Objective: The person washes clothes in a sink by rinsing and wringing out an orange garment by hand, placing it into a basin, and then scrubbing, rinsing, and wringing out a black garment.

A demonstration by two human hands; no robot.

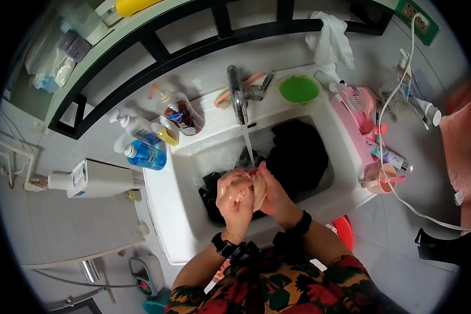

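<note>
My left hand (pixel 236 201) and my right hand (pixel 275 193) are pressed together over the white sink (pixel 180 230), under the stream from the metal faucet (pixel 236 94). Both look wet, with fingers curled against each other around something pale that I cannot make out. Dark cloth (pixel 301 154) lies in the water in the basin, behind and below my hands, and more of it shows at the left. Each wrist wears a black band.
Bottles, among them a blue one (pixel 145 155), stand on the sink's left rim. A green soap dish (pixel 298 89) sits at the back right. Along the right are a pink rack (pixel 350 120), a pink cup (pixel 378 179) and a hanging white cable (pixel 386 152).
</note>
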